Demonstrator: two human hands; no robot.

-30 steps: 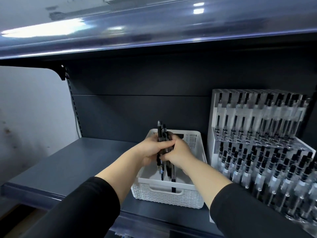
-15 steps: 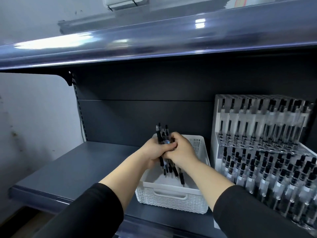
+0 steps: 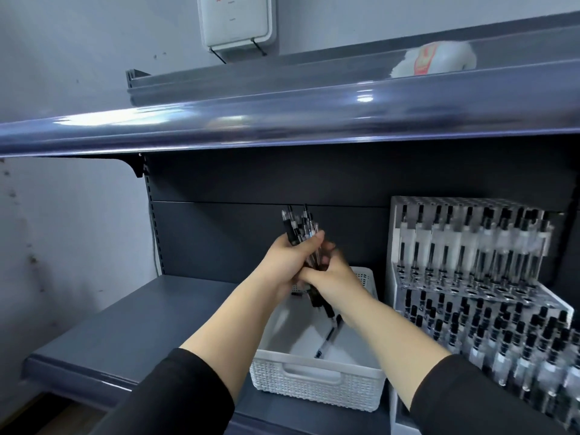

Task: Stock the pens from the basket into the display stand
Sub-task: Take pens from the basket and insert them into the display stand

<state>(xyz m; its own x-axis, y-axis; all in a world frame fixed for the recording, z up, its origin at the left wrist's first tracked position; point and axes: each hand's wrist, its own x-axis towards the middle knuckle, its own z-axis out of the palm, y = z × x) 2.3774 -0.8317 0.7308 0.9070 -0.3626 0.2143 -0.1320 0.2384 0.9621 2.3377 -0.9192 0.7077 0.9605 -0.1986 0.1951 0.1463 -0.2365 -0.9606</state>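
Pens (image 3: 301, 233) bunched in both hands above basket (image 3: 317, 387), beside display stand (image 3: 396, 277)

Display stand (image 3: 489, 296) cropped right; pen bundle (image 3: 301, 233) blurred

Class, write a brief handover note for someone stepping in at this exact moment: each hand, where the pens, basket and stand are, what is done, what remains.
Left hand: closed on a bundle of pens, held upright above the basket.
Right hand: closed on the bundle's lower part.
White basket: on the shelf, one loose pen lying inside.
Display stand: right of the basket, many slots already filled.
Left: slot the bundle into the stand, then the loose pen.
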